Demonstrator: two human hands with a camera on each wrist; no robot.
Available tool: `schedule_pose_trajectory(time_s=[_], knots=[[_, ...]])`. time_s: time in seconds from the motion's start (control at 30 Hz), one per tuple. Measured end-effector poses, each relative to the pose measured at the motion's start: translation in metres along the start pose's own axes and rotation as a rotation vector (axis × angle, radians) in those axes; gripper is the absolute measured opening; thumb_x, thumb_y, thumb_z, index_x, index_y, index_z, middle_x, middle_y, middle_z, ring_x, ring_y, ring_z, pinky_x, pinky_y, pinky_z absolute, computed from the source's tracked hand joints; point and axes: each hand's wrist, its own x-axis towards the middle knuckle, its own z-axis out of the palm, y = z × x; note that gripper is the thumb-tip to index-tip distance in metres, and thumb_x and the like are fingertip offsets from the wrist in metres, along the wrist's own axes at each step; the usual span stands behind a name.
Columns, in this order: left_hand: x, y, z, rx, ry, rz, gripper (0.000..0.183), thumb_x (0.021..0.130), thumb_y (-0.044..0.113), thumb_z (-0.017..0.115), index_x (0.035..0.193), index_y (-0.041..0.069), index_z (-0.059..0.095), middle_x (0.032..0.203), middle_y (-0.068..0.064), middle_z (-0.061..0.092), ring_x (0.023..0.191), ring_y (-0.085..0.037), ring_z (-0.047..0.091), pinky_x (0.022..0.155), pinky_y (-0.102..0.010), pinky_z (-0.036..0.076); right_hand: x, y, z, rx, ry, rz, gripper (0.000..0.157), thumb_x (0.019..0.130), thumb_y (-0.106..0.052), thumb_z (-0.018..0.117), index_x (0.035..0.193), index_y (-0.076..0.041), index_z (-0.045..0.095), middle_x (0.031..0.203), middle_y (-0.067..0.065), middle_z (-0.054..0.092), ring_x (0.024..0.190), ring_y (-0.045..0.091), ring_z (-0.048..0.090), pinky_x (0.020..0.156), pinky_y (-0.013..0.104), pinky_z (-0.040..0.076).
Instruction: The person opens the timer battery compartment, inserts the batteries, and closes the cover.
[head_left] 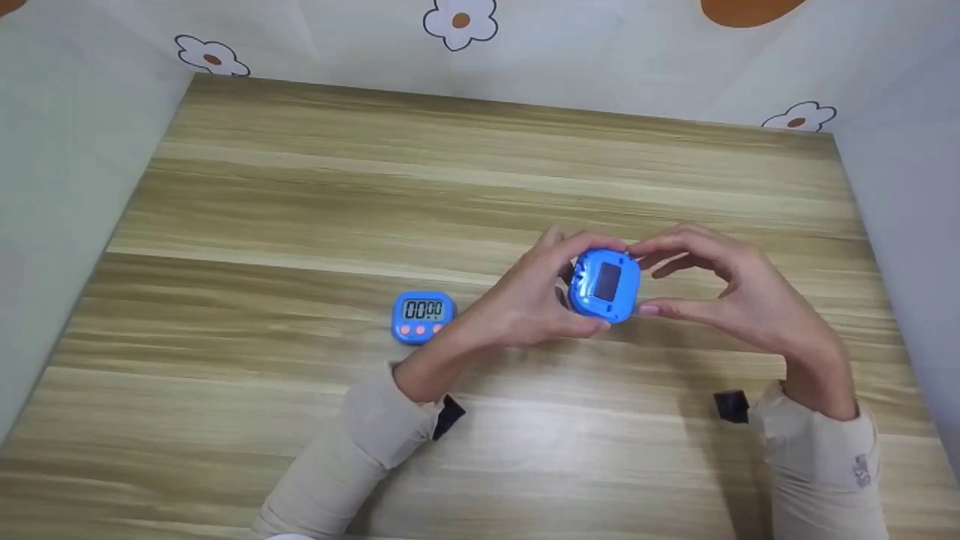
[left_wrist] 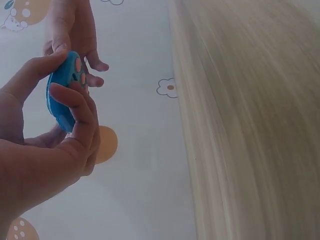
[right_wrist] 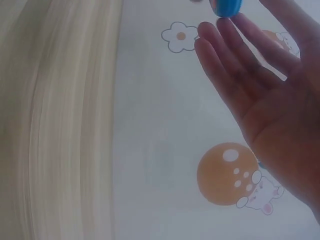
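Note:
My left hand (head_left: 536,296) grips a blue digital timer (head_left: 619,289), thumb at its near edge and fingers over its far edge. The timer's back, with a dark rectangle, faces up in the head view. In the left wrist view the timer (left_wrist: 61,92) appears nearly edge-on, with pink buttons on the side away from the palm. My right hand (head_left: 739,292) is at the timer's right side, fingers extended and thumb apart from them. In the right wrist view its fingertips reach the blue end of the timer (right_wrist: 227,6).
A second blue timer (head_left: 424,309) lies face up on the wood-grain table (head_left: 337,195), left of my left wrist. Its display reads 00 00, and the forearm partly covers it. A white wall covering (head_left: 600,60) with flowers stands behind the table.

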Motion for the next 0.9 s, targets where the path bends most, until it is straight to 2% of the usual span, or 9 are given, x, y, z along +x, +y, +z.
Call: schedule_pose_trajectory(time_s=[0.1,0.17,0.33,0.47,0.53,0.67,0.73,0.9], knots=[[0.001,-0.002,-0.001,-0.037,-0.048,0.039,0.077,0.077,0.005,0.081,0.145,0.015,0.045,0.133,-0.002,0.047,0.117,-0.014,0.045,0.097,-0.03,0.042,-0.001,0.01,0.0,0.013,-0.006,-0.007,0.061,0.073,0.004,0.083,0.128,-0.013,0.062,0.12,0.0,0.064,0.107,0.022,0.062,0.091,0.031,0.051],[0.001,-0.003,-0.002,-0.079,-0.084,0.053,0.081,0.078,-0.001,0.077,0.148,0.015,0.039,0.138,-0.002,0.047,0.119,-0.014,0.045,0.098,-0.03,0.041,0.0,0.006,0.001,0.003,-0.006,-0.007,0.062,0.073,0.004,0.083,0.129,-0.011,0.061,0.117,0.001,0.065,0.104,0.021,0.063,0.09,0.03,0.051],[-0.001,-0.001,-0.004,-0.177,-0.146,-0.038,0.09,0.079,-0.003,0.072,0.151,0.019,0.024,0.13,-0.006,0.047,0.112,-0.016,0.048,0.089,-0.03,0.046,0.004,-0.011,0.004,-0.029,-0.032,-0.043,0.074,0.07,0.007,0.085,0.137,-0.006,0.054,0.107,0.004,0.063,0.096,0.02,0.064,0.087,0.03,0.052],[-0.002,0.001,-0.001,-0.211,-0.162,-0.085,0.095,0.077,0.002,0.078,0.15,0.017,0.018,0.125,-0.006,0.048,0.11,-0.017,0.052,0.092,-0.027,0.047,0.006,-0.017,0.009,-0.02,-0.089,-0.046,0.071,0.071,0.003,0.085,0.136,-0.006,0.056,0.11,0.003,0.065,0.094,0.019,0.063,0.087,0.031,0.051],[-0.002,0.002,0.002,-0.151,-0.137,-0.082,0.095,0.076,0.005,0.081,0.147,0.014,0.018,0.125,-0.006,0.049,0.111,-0.017,0.053,0.095,-0.025,0.045,0.007,-0.018,0.011,-0.017,-0.102,-0.024,0.067,0.072,-0.001,0.086,0.132,-0.006,0.058,0.108,0.002,0.067,0.092,0.018,0.064,0.086,0.031,0.051],[-0.002,0.003,0.006,0.088,-0.042,-0.063,0.083,0.073,0.009,0.086,0.135,0.009,0.031,0.124,-0.005,0.049,0.113,-0.014,0.05,0.098,-0.022,0.04,0.008,-0.018,0.014,-0.044,-0.086,0.032,0.063,0.071,-0.008,0.088,0.126,-0.004,0.057,0.096,0.0,0.068,0.086,0.015,0.064,0.083,0.028,0.051],[-0.002,0.004,0.006,0.173,-0.009,-0.054,0.076,0.072,0.01,0.087,0.131,0.008,0.038,0.125,-0.004,0.045,0.116,-0.013,0.048,0.1,-0.021,0.038,0.008,-0.017,0.015,-0.07,-0.08,0.044,0.063,0.072,-0.01,0.088,0.125,-0.004,0.055,0.092,-0.001,0.067,0.085,0.014,0.065,0.082,0.027,0.051],[-0.001,0.004,0.004,0.239,0.023,-0.029,0.071,0.072,0.008,0.086,0.13,0.006,0.045,0.125,-0.005,0.042,0.115,-0.013,0.048,0.1,-0.019,0.038,0.009,-0.014,0.015,-0.098,-0.096,0.033,0.065,0.073,-0.006,0.086,0.127,-0.002,0.051,0.095,0.0,0.068,0.087,0.013,0.066,0.082,0.023,0.052]])
